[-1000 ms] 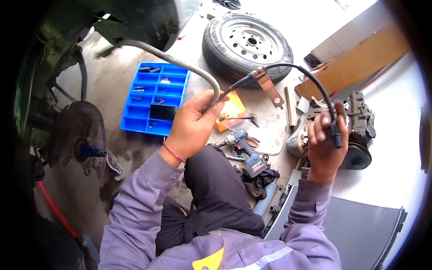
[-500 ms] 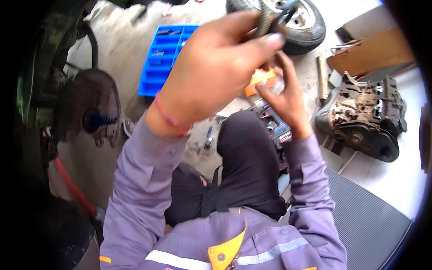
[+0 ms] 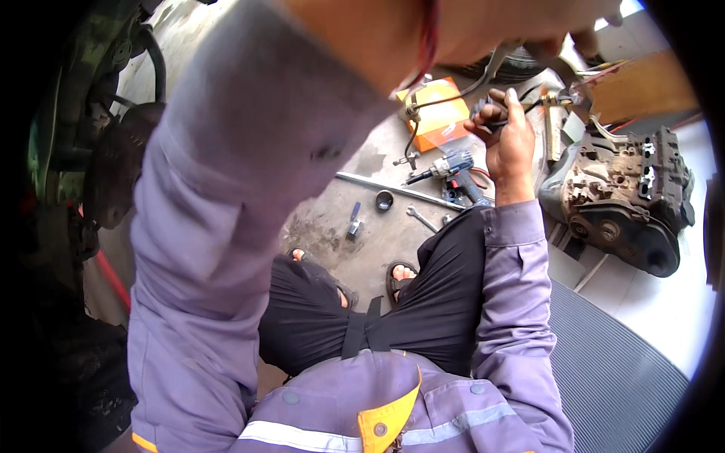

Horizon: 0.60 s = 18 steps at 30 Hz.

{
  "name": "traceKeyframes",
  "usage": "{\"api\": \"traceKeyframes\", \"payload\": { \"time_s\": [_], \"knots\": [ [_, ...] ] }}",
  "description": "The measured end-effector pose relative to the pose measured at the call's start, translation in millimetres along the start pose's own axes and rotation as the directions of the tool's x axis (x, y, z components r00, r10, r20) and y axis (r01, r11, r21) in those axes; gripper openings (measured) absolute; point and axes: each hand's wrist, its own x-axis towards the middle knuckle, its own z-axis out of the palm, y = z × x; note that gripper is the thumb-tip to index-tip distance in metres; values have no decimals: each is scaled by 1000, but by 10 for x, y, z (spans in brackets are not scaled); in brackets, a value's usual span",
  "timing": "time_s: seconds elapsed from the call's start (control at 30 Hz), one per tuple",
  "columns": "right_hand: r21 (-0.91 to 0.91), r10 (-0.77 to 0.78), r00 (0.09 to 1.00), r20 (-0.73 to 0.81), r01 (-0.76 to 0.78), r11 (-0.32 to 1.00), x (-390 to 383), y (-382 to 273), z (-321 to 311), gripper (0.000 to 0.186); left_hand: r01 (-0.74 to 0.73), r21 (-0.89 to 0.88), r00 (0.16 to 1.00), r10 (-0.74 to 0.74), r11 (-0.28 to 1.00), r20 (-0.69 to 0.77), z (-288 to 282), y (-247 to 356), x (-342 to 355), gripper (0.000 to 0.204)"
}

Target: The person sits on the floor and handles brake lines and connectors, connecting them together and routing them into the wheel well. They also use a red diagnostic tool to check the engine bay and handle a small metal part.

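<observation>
My left hand (image 3: 498,26) is raised close at the top edge, partly cut off, its fingers curled down over a thin dark cable (image 3: 459,95). Metal brackets and fittings are fixed along this cable, and one end hangs beside the orange box (image 3: 444,124). Farther right, my right hand (image 3: 510,143) is palm up, with its fingers closed around a dark section of cable. A blurred grey piece (image 3: 560,68) shows under my left fingertips; I cannot make out its shape.
On the concrete floor lie a cordless impact wrench (image 3: 451,164), a long metal bar (image 3: 389,186), a spanner (image 3: 421,219), a black cup-shaped part (image 3: 384,200) and a blue-handled tool (image 3: 353,221). An engine block (image 3: 627,200) stands right, a brake disc (image 3: 124,174) left, a tyre (image 3: 521,66) beyond.
My left hand has moved up and right, nearer the camera; its sleeve now covers where the blue tray was. My right hand has shifted right, away from the left, and the cable spreads out.
</observation>
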Motion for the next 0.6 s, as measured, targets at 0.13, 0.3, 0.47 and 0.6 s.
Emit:
{"api": "traceKeyframes", "payload": {
  "time_s": [0.13, 0.3, 0.47, 0.6],
  "knots": [
    [128, 92, 995, -28, -87, 988, -85, -108, -441, 38, -14, 48, 999, 12, 999, 30, 47, -86, 214, 27],
    [27, -123, 986, 113, 120, 992, -241, -335, -268, 49, -119, 283, 991, 96, 952, 94, 115, -41, 503, 25],
    [-59, -277, 908, 314, 309, 949, -91, -647, 95, 27, -359, 649, 933, 270, 671, 237, 271, 95, 859, 24],
    [-456, -734, 579, 355, 793, 404, 135, -605, -18, 10, -595, 768, 780, 399, 236, 482, 522, -76, 1263, 22]
  ]
}}
